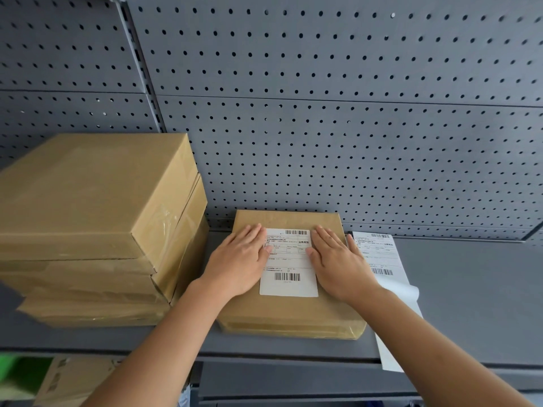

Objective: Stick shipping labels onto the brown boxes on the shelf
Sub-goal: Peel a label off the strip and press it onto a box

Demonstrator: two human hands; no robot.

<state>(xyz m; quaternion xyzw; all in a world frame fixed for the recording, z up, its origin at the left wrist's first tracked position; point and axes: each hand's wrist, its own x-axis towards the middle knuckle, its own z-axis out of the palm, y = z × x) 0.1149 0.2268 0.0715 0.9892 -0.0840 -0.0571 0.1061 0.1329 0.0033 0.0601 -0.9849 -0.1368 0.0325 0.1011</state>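
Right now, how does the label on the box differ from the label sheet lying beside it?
The box label lies flat on the brown box, pressed by the left hand and right hand; the loose sheet rests on the shelf, unheld. The box label is a compact rectangle; the loose sheet is longer, curls and overhangs the shelf's front edge. Both are white with barcodes.

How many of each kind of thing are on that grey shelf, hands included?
Brown boxes: 5, with 4 in the left stack, as far as its edges show, and 1 single box under the hands
Shipping labels: 2, the stuck label on the single box and the spare label beside it
Hands: 2, left hand and right hand
Total: 9
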